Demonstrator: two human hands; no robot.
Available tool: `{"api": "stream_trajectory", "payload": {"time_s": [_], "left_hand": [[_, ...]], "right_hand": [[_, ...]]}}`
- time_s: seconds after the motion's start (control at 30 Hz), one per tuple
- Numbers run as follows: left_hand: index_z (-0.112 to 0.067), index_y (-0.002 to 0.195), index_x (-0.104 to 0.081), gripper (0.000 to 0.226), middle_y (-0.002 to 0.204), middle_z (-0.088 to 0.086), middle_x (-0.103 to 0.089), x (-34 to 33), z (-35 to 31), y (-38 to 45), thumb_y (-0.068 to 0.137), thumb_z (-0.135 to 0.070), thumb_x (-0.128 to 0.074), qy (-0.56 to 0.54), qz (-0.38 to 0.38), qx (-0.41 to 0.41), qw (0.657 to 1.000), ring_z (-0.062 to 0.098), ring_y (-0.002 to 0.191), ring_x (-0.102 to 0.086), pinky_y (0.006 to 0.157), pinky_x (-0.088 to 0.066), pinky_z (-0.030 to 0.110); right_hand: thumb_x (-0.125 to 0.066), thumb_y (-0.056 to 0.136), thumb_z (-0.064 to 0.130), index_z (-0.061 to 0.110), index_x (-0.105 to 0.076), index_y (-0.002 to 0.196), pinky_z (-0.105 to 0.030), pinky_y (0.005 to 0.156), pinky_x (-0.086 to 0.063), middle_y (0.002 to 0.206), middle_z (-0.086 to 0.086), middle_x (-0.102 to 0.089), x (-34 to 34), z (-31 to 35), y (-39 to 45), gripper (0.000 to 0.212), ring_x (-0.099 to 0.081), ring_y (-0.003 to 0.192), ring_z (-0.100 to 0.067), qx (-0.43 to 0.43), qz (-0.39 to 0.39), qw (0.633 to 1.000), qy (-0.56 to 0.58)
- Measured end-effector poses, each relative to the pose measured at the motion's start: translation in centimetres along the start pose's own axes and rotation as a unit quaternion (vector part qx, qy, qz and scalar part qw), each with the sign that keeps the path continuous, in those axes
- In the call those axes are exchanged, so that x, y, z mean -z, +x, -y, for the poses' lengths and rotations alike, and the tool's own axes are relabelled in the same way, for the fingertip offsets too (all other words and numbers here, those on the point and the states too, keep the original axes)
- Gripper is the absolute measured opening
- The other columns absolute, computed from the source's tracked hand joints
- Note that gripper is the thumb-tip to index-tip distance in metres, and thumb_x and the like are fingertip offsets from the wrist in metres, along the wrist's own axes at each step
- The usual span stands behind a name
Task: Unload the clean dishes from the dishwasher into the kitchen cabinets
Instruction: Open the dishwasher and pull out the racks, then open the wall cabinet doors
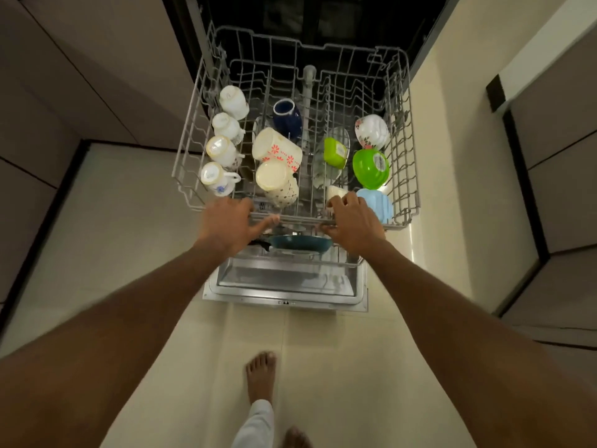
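I had both hands on the front rail of the upper rack (400, 176): my left hand (227, 225) lay across it with fingers fairly straight, my right hand (353, 224) curled over it. The rack stood drawn out, cups (223, 150) at nine o'clock, mugs (276, 148) at centre, green bowl (370, 169) at three o'clock. I judged a sharp tug could rattle the tilted mugs together. The blue pan (302, 243) below, at six o'clock, might catch my knuckles.
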State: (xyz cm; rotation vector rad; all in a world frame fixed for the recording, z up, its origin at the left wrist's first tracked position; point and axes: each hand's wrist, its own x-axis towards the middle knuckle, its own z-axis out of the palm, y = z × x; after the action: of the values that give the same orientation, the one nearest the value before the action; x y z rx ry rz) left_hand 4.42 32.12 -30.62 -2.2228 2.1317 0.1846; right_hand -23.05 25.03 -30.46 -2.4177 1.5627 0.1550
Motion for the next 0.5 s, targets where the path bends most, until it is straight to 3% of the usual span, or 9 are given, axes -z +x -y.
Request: {"api": "stream_trajectory", "payload": {"time_s": [0.1,0.2,0.37,0.5], "left_hand": [[-0.022,0.118,-0.055,0.063,0.112,0.007,-0.064,1.2,0.4,-1.4,0.097,-0.075,-0.029,0.006,0.019,-0.053,0.998,0.026,0.106,-0.058,0.094,-0.049,0.045],[-0.019,0.133,-0.053,0.052,0.128,0.006,-0.062,4.3,1.6,-2.5,0.099,-0.057,-0.047,0.022,-0.025,-0.103,0.994,0.026,0.119,-0.055,0.102,-0.045,0.044],[-0.021,0.144,-0.047,0.059,0.142,0.001,-0.058,11.6,3.2,-4.7,0.093,-0.049,-0.059,0.075,-0.09,-0.083,0.99,0.025,0.129,-0.052,0.102,-0.047,0.045],[-0.02,0.147,-0.048,0.068,0.145,0.002,-0.055,20.1,3.3,-6.6,0.087,-0.047,-0.067,0.047,-0.144,-0.04,0.988,0.027,0.13,-0.051,0.096,-0.05,0.044]], "right_hand": [[-0.062,0.093,0.061,0.026,-0.045,0.141,-0.059,0.1,-0.047,0.144,-0.013,-0.042,0.6,-0.3,-2.1,0.062,-0.046,0.13,-0.034,0.008,0.004,1.0,-0.017],[-0.055,0.096,0.064,0.029,-0.032,0.151,-0.069,0.111,-0.032,0.16,-0.016,-0.028,2.2,-0.5,-4.1,0.069,-0.03,0.147,-0.038,-0.004,-0.03,0.999,-0.04],[-0.045,0.099,0.065,0.026,-0.021,0.16,-0.068,0.123,-0.015,0.171,-0.017,-0.014,10.2,1.5,-6.9,0.077,-0.012,0.158,-0.039,-0.035,-0.094,0.989,-0.108],[-0.04,0.097,0.07,0.02,-0.028,0.161,-0.065,0.122,-0.022,0.169,-0.016,-0.024,20.2,3.7,-9.3,0.082,-0.019,0.157,-0.038,-0.007,-0.17,0.974,-0.152]]}}
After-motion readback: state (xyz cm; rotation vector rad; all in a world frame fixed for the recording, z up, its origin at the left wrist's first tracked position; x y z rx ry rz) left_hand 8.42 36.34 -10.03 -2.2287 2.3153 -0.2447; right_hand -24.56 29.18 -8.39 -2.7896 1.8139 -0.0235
